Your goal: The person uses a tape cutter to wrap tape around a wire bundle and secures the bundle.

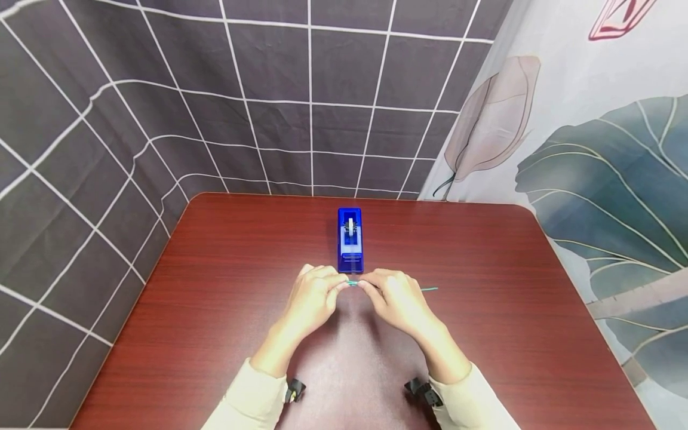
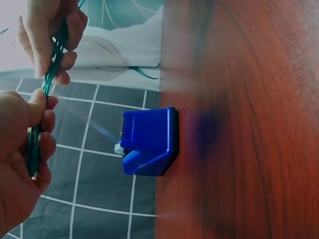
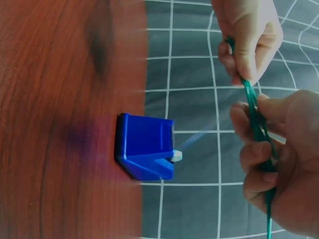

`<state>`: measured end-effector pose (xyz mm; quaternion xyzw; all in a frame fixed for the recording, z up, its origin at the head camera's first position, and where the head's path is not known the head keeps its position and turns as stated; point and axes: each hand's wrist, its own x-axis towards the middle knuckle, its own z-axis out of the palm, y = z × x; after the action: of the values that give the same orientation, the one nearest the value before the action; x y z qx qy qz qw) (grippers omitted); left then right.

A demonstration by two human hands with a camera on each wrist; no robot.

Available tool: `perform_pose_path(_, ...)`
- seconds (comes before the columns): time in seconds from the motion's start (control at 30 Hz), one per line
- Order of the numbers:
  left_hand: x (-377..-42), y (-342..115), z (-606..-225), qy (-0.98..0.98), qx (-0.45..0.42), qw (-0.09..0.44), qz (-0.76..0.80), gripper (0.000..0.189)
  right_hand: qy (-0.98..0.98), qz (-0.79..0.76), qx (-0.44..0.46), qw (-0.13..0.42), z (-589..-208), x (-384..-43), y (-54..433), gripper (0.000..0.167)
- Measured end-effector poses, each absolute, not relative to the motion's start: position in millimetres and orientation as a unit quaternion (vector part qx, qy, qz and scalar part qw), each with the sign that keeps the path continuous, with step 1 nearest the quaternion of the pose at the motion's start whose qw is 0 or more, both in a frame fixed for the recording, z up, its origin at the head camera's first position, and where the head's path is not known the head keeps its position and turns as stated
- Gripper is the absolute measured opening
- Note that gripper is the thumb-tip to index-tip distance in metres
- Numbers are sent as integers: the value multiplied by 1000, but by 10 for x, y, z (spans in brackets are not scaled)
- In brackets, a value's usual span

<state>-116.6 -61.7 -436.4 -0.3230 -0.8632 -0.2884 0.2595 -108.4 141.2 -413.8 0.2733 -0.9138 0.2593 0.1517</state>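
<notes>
Both hands hold a bundle of thin green cord [image 1: 352, 283] close in front of the blue tape dispenser [image 1: 350, 263]. My left hand [image 1: 314, 295] pinches its left part between thumb and fingers. Gripping the right part is my right hand [image 1: 400, 298], with fingers curled round the folded strands [image 3: 256, 124]. A short piece of the bundle shows between the two hands, and a loose cord end [image 1: 430, 289] sticks out past the right hand. From the dispenser's cutting edge a faint clear strip of tape [image 2: 102, 130] stretches toward the bundle; its far end fades from sight.
The dispenser stands on a reddish-brown wooden table [image 1: 242, 239], with a small white roll [image 1: 351, 227] inside. Behind the table hangs a dark grid-patterned cloth [image 1: 269, 71]; a leaf-printed white curtain [image 1: 580, 77] hangs at the right. Each wrist wears a small black camera [image 1: 295, 390].
</notes>
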Motion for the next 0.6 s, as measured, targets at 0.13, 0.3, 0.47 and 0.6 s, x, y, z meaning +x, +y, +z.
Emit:
perform_pose_path(0.13,-1160,-611,-4405,-864,-320,260,-288,7,-921,272,258,109,-4127,-1094,1409,7)
perform_pose_path(0.3,-1156,-614,-4418,-864,-319,261,-291,7,-916,285,261,110,-4132,-1100,1411,7)
perform_pose_path(0.47,-1153,-616,-4385,-861,-317,271,-291,5,-908,284,277,138,-4152,-1103,1414,7)
perform_pose_path(0.6,-1147,-620,-4373,-863,-313,274,-287,5,-903,286,287,143,-4167,-1113,1417,8)
